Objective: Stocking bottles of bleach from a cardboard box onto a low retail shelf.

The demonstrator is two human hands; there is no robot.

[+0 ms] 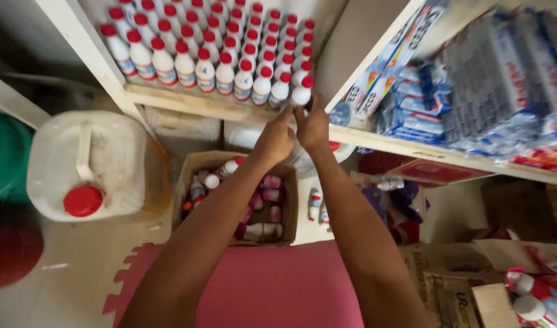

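Step in hand: setting a small white plastic bottle with red cap at the row's right end on the pale wooden shelf. Both hands together there: right hand fingers grip it; left hand fingers curled, touching. Next calls for upright seating beside neighbours. Big white jerrycan, cardboard box of bottles below.

Beside the raised hands, the packets on the right-hand shelf are smeared by motion blur, their print unreadable. Both forearms run off the bottom edge. Below the grip, the left arm hides part of the cardboard box; the green container is cut by the left edge.
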